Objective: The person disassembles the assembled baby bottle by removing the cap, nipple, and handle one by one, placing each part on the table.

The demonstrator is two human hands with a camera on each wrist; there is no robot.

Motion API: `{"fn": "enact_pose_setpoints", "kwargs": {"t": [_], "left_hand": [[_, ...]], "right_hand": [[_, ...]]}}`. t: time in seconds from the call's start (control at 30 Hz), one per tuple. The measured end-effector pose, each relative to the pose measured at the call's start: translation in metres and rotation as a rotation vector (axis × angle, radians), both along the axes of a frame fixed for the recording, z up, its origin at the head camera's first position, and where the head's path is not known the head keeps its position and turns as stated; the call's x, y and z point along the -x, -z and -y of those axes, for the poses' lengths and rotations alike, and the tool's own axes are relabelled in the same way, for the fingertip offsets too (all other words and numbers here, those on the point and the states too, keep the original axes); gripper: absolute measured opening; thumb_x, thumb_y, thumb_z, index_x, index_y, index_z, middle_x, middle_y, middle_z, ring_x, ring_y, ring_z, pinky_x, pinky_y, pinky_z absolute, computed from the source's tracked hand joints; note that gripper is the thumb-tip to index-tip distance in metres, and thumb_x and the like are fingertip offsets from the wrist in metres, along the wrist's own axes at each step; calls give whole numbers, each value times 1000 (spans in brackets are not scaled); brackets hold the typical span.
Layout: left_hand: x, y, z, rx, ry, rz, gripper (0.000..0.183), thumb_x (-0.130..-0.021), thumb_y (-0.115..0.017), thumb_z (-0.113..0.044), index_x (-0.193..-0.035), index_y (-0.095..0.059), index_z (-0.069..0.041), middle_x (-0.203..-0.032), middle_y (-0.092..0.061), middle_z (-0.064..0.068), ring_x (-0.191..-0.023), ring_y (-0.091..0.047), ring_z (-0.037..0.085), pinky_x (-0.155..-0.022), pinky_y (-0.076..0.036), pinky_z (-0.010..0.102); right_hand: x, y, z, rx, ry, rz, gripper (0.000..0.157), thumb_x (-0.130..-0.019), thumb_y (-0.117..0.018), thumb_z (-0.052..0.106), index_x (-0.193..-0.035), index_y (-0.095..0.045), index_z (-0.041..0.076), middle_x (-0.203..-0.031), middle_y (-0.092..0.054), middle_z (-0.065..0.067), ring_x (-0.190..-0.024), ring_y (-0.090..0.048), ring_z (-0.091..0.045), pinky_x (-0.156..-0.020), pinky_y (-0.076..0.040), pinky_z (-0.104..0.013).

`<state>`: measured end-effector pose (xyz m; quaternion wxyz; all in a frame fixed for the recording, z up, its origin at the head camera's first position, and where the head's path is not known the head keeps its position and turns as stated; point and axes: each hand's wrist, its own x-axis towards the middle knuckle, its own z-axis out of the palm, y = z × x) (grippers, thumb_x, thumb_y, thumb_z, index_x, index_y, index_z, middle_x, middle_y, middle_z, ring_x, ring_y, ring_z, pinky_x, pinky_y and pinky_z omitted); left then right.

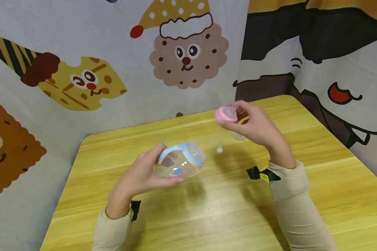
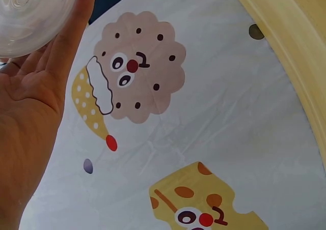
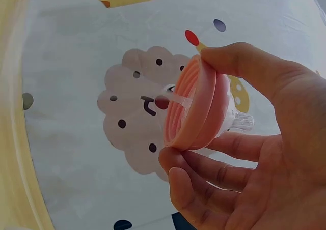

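My left hand (image 1: 139, 176) grips a clear baby bottle (image 1: 179, 169) with a blue collar and a blue handle, its open neck tilted to the right. In the left wrist view the bottle's clear base (image 2: 30, 21) shows at the top left corner. Between thumb and fingers my right hand (image 1: 257, 123) pinches a pink bottle cap (image 1: 221, 114) with a clear nipple. The right wrist view shows the cap's threaded pink ring (image 3: 196, 108). A thin straw with a whitish weight (image 1: 220, 150) hangs below the cap. The two parts are apart, above the table.
A clear cover (image 1: 238, 136) stands on the wooden table (image 1: 176, 216), partly hidden behind my right hand. A printed cloth (image 1: 128, 45) hangs behind the table's far edge. Black straps (image 1: 254, 173) are at both wrists.
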<state>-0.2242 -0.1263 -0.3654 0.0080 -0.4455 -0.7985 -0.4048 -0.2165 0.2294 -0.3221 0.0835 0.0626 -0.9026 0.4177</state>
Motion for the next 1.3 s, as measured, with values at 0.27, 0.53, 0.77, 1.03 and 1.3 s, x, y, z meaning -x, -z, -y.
{"fn": "enact_pose_setpoints", "kwargs": {"t": [0.27, 0.53, 0.77, 1.03, 1.3], "left_hand": [[0, 1, 0, 0, -3, 9, 56, -78, -96, -27, -113, -56, -9, -100, -72, -2, -83, -71, 22, -69, -60, 30], [-1, 1, 0, -1, -3, 11, 56, -78, -96, -26, -113, -56, -9, -100, -72, -2, -83, -72, 20, -69, -61, 31], [-3, 1, 1, 4, -18, 9, 56, -78, -96, -26, -112, -55, -10, -101, -73, -2, -85, -72, 15, -71, -61, 31], [-2, 0, 2, -2, -22, -19, 56, -77, -96, -26, -111, -55, -10, -102, -73, -2, -86, -72, 16, -72, -61, 33], [0, 2, 3, -6, -30, -12, 56, -77, -96, -25, -113, -55, -10, -102, -72, -3, -86, -71, 15, -72, -61, 32]], "right_hand": [[2, 4, -3, -16, 5, 0, 55, -95, -80, 33, -140, -60, 7, -123, -67, -15, -110, -62, -33, -82, -52, -42], [0, 3, -3, -34, -27, 30, 51, -94, -81, 33, -136, -64, 9, -120, -66, -14, -109, -62, -33, -78, -54, -41], [2, 6, -4, -52, -29, 27, 51, -92, -83, 29, -133, -64, 6, -118, -66, -15, -107, -62, -34, -79, -53, -41], [2, 8, -5, -64, -16, 17, 51, -91, -85, 28, -132, -65, 6, -117, -67, -15, -107, -63, -36, -79, -53, -41], [5, 11, -5, -74, -24, 8, 49, -91, -85, 29, -129, -66, 5, -116, -68, -14, -105, -63, -33, -78, -53, -41]]}}
